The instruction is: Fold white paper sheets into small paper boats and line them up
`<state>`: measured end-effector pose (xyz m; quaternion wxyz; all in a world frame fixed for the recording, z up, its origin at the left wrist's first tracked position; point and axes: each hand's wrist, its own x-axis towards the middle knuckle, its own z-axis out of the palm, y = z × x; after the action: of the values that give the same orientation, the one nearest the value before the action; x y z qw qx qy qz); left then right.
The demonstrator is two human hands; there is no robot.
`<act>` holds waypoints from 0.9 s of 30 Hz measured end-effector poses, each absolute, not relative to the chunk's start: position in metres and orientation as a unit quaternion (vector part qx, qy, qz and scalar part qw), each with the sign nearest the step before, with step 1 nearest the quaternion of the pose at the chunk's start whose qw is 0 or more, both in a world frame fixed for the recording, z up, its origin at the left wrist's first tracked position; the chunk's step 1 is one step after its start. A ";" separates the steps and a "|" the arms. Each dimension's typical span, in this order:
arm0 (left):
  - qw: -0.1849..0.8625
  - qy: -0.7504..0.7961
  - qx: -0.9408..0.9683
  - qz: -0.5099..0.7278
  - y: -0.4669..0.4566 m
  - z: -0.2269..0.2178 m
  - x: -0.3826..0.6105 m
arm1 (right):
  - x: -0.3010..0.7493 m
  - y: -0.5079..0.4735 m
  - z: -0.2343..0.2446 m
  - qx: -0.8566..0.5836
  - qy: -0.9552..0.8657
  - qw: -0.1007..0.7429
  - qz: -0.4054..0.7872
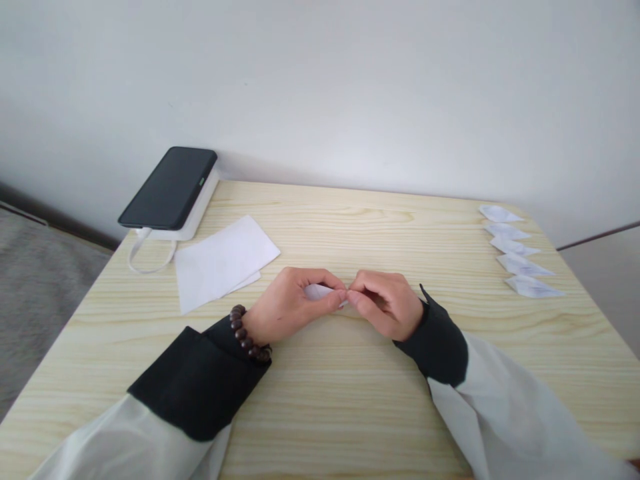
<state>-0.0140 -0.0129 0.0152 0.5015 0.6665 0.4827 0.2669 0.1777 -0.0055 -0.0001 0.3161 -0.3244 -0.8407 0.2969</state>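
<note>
Near the middle of the table, my left hand (293, 303) pinches a small folded white paper (317, 291), most of which is hidden behind the fingers. A dark bead bracelet (247, 337) circles the left wrist. My right hand (385, 300) has its thumb and forefinger closed on the right tip of the same paper, and the fingertips of both hands nearly touch there. To the left lie several flat white paper sheets (225, 260), loosely overlapped. Over on the right, several folded paper boats (525, 265) stand in a row.
A black phone-like device (170, 187) rests on a white box (200, 210) at the back left, with a white cable (150, 270) looping onto the wooden table (340, 407). Behind the table rises a white wall (360, 93). Grey carpet (40, 293) shows beyond the left edge.
</note>
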 end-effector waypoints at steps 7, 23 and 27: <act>0.525 0.460 0.588 0.408 -0.011 0.008 -0.013 | 0.184 0.003 -0.003 -0.431 -0.771 0.427 0.195; 0.536 0.463 0.552 0.440 -0.010 0.003 -0.012 | 0.180 0.003 -0.004 -0.405 -0.807 0.393 0.173; 0.525 0.455 0.564 0.447 -0.010 0.002 -0.012 | 0.180 0.000 -0.006 -0.374 -0.804 0.412 0.208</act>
<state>-0.0119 -0.0101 0.0023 0.5246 0.5636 0.4550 0.4474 0.1795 0.0004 -0.0062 0.4124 -0.3743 -0.8040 0.2081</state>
